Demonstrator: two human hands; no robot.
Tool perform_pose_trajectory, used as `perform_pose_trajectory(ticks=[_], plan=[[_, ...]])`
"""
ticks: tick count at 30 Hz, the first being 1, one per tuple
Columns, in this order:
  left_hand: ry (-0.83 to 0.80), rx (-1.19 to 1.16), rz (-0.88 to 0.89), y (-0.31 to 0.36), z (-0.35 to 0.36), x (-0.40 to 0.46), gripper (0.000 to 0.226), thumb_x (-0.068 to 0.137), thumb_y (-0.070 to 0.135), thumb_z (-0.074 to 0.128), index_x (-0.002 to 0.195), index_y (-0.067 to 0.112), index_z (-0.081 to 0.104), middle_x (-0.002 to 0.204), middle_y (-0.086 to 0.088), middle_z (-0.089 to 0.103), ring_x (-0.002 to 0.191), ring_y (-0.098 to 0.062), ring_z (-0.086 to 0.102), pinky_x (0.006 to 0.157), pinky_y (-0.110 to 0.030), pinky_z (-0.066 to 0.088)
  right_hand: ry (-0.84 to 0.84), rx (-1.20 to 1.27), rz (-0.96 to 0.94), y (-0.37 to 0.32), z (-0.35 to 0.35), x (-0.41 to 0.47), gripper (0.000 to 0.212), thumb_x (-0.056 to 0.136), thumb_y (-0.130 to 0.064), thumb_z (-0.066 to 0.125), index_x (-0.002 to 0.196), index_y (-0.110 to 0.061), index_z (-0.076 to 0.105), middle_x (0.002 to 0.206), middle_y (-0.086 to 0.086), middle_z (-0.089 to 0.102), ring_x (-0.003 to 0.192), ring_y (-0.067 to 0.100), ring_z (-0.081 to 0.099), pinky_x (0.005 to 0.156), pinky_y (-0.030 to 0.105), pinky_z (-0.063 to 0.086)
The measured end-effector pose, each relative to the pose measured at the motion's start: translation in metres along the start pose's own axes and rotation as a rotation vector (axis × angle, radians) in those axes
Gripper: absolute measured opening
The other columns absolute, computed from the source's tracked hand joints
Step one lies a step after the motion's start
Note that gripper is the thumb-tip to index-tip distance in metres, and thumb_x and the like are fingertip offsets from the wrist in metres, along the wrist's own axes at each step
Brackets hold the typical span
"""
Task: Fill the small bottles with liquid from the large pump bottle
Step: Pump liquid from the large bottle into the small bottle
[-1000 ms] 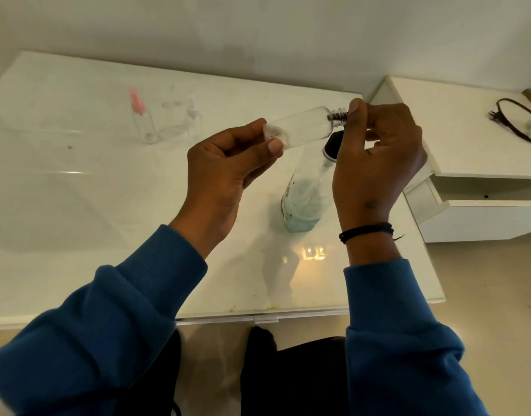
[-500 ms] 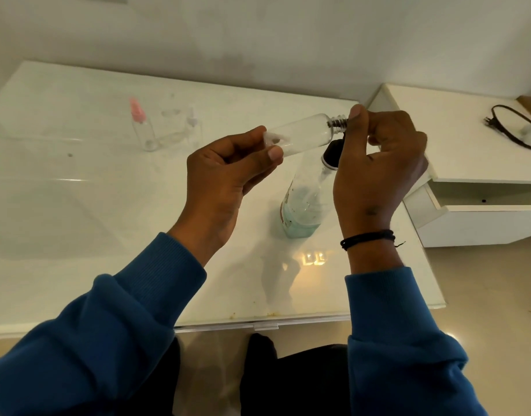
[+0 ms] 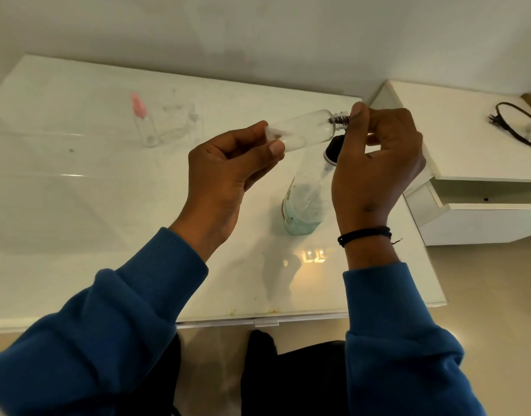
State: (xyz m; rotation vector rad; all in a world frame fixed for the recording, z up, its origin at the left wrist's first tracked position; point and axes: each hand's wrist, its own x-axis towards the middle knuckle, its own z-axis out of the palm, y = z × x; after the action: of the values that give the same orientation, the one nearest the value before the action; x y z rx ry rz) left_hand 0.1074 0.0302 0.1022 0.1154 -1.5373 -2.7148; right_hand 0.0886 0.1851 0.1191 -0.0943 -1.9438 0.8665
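A white glass-topped table [image 3: 78, 205] fills most of the view, with a white side cabinet [image 3: 468, 145] set just beside its right edge, one drawer [image 3: 483, 217] pulled partly open. A black power cord [image 3: 510, 121] lies on the cabinet top. Two blue sleeves [image 3: 114, 340] reach in from the bottom edge. On the table, near its right side, a large clear bottle [image 3: 303, 205] stands upright, a shallow layer of blue-green liquid at its bottom and a dark top at its neck, partly hidden behind the right hand [image 3: 375, 163]. A small clear bottle [image 3: 306, 130] is held in the air above it, lying almost level, its threaded neck pointing right and uncapped. Its base end is pinched between the thumb and fingers of the left hand [image 3: 228, 172]. The right hand's thumb and fingers are curled at the neck, touching the threads; whether something is held inside them cannot be told. A black cord bracelet [image 3: 364, 235] is worn on the right wrist. Far back on the left of the table, more small clear bottles [image 3: 171, 124] stand together, one with a pink cap [image 3: 138, 106].
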Motion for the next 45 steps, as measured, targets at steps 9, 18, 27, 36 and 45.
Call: perform_pose_trajectory(ticks=[9, 18, 27, 36, 45], plan=[[0.011, -0.017, -0.012, -0.0004, 0.0000, 0.0013, 0.036, 0.075, 0.006, 0.079, 0.111, 0.005, 0.073, 0.107, -0.012, 0.078, 0.103, -0.029, 0.074, 0.090, -0.033, 0.059, -0.010, -0.022, -0.014, -0.0006, -0.0016, 0.0012, 0.024, 0.096, -0.031, 0.062, 0.076, -0.019, 0.069, 0.080, -0.014, 0.059, 0.077, 0.027, 0.060, 0.068, 0.038, 0.049], [0.012, -0.014, -0.025, 0.0006, -0.0002, 0.0015, 0.034, 0.082, 0.000, 0.076, 0.115, 0.002, 0.072, 0.108, -0.012, 0.077, 0.102, -0.030, 0.075, 0.089, -0.032, 0.059, 0.031, -0.026, -0.045, 0.0010, -0.0010, 0.0017, 0.025, 0.096, -0.029, 0.063, 0.076, -0.016, 0.071, 0.079, -0.010, 0.064, 0.073, 0.024, 0.059, 0.067, 0.031, 0.047], [0.002, -0.012, -0.025, 0.0004, 0.0002, 0.0004, 0.037, 0.078, 0.005, 0.078, 0.114, 0.002, 0.072, 0.108, -0.013, 0.077, 0.102, -0.030, 0.074, 0.089, -0.032, 0.059, 0.031, -0.030, -0.042, -0.0009, -0.0018, 0.0017, 0.026, 0.095, -0.029, 0.063, 0.074, -0.016, 0.069, 0.078, -0.015, 0.057, 0.071, 0.026, 0.059, 0.064, 0.035, 0.048], [0.012, 0.005, -0.024, -0.0001, -0.0014, 0.0001, 0.034, 0.084, 0.000, 0.075, 0.118, 0.000, 0.071, 0.109, -0.013, 0.077, 0.103, -0.029, 0.074, 0.089, -0.032, 0.059, 0.040, 0.007, -0.032, -0.0002, -0.0011, -0.0016, 0.025, 0.095, -0.025, 0.063, 0.075, -0.013, 0.070, 0.077, -0.011, 0.058, 0.068, 0.026, 0.059, 0.061, 0.041, 0.049], [0.006, 0.003, -0.024, -0.0009, -0.0009, -0.0007, 0.035, 0.083, 0.001, 0.075, 0.118, 0.001, 0.070, 0.109, -0.012, 0.077, 0.104, -0.028, 0.074, 0.091, -0.033, 0.059, 0.029, -0.004, -0.018, 0.0009, -0.0008, -0.0010, 0.026, 0.095, -0.028, 0.063, 0.074, -0.013, 0.069, 0.077, -0.011, 0.058, 0.068, 0.026, 0.060, 0.061, 0.039, 0.050]])
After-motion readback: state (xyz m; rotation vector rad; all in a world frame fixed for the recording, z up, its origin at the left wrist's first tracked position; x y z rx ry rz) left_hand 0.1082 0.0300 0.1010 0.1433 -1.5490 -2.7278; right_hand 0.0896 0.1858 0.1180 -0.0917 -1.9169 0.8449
